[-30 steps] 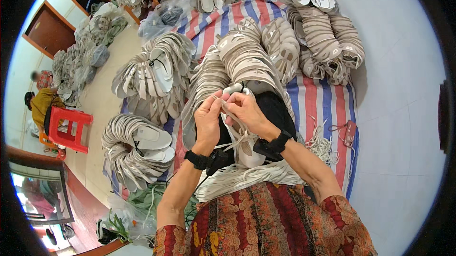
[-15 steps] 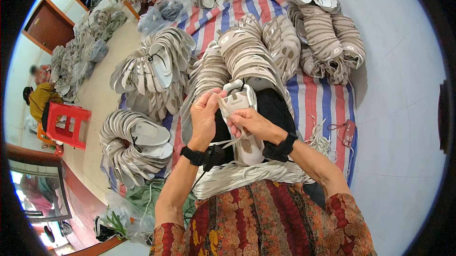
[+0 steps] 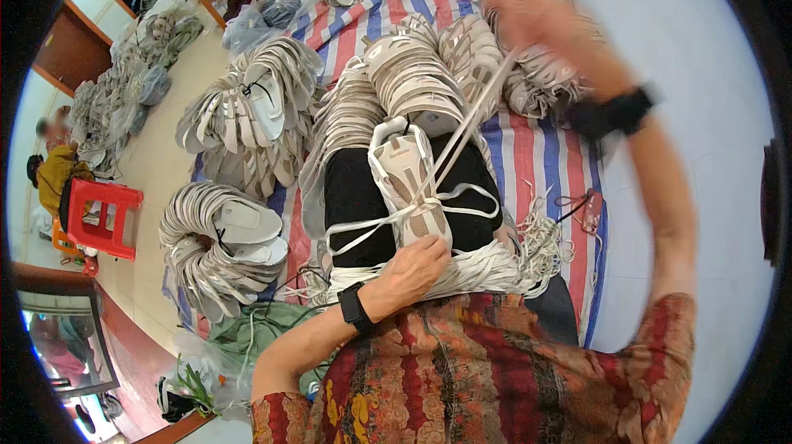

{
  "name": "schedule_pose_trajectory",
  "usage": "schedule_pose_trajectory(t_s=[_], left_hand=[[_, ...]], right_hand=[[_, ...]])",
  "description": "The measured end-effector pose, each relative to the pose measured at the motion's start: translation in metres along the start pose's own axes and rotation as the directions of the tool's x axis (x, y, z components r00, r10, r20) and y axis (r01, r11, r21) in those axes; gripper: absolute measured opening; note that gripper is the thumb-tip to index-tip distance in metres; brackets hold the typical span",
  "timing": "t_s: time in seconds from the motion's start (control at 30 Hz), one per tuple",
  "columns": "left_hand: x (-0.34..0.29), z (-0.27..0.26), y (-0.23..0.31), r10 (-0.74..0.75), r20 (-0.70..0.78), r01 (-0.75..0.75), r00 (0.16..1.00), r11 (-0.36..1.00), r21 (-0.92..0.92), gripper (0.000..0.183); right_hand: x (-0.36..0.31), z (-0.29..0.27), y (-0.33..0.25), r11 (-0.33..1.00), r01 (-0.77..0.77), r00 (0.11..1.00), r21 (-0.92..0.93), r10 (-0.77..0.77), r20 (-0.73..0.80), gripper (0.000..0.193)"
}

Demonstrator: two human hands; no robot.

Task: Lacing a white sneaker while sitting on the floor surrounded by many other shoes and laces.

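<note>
Here in the head view, the hands are wide apart! The left hand (image 3: pixel 417 267) is down at the toe of a pale shoe upper (image 3: pixel 404 165), fingers resting on it; whether they pinch the edge, you can't tell. And up top, well out to the right, the right hand (image 3: pixel 540 19), badly blurred, closed around a white lace (image 3: pixel 490 91) that runs straight and slanting from the upper's middle! More lace loops out to both sides. The shoe upper lies lengthwise on the person's black-clad lap (image 3: pixel 356 197), toe nearest the body, a thick bundle of white laces (image 3: pixel 487 269) just beside it. Beyond the knees, stacked uppers (image 3: pixel 417 73) curve over a striped sheet (image 3: pixel 540 168).
</note>
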State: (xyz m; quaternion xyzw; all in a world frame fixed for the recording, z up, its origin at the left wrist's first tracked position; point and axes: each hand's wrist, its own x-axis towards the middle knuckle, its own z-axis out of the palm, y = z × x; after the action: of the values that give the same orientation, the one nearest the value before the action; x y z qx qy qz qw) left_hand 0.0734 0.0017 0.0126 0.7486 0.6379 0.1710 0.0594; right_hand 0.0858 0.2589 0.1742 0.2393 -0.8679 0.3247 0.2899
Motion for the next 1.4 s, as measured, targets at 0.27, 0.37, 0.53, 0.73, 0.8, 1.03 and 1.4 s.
schedule_pose_trajectory(t_s=[0.27, 0.37, 0.53, 0.73, 0.8, 1.03, 1.4], left_hand=[[-0.004, 0.004, -0.001, -0.074, -0.055, 0.066, 0.996, 0.987, -0.145, 0.024], [-0.02, 0.005, -0.016, -0.141, -0.278, 0.034, 0.95, 0.933, -0.358, 0.02], [-0.033, -0.002, -0.054, -0.813, -0.204, 0.452, 0.546, 0.491, -0.745, 0.016], [-0.023, 0.006, -0.066, -0.809, 0.298, 0.472, 0.506, -0.029, -0.881, 0.015], [-0.022, 0.007, -0.067, -0.776, 0.41, 0.354, 0.479, -0.256, -0.899, 0.012], [-0.033, 0.012, -0.065, -0.669, 0.522, 0.199, 0.529, -0.5, -0.843, 0.009], [0.03, -0.001, -0.028, -0.402, -0.42, 0.372, 0.813, 0.915, -0.156, 0.015]], right_hand=[[0.0, -0.021, -0.006, 1.0, -0.024, 0.999, -0.017, 0.025, 0.02, 0.013], [0.004, -0.027, -0.009, 1.0, -0.025, 0.999, -0.016, 0.026, 0.023, 0.013], [0.003, -0.034, -0.014, 0.999, -0.035, 0.999, -0.005, 0.035, 0.01, 0.013], [0.003, -0.049, -0.017, 0.998, -0.059, 0.998, -0.008, 0.058, -0.014, 0.014], [0.004, -0.054, -0.017, 0.998, -0.067, 0.998, -0.008, 0.067, -0.022, 0.014], [0.007, -0.069, -0.017, 0.996, -0.088, 0.995, -0.001, 0.088, -0.043, 0.014], [-0.001, -0.108, -0.031, 0.991, -0.126, 0.986, -0.048, 0.12, -0.113, 0.014]])
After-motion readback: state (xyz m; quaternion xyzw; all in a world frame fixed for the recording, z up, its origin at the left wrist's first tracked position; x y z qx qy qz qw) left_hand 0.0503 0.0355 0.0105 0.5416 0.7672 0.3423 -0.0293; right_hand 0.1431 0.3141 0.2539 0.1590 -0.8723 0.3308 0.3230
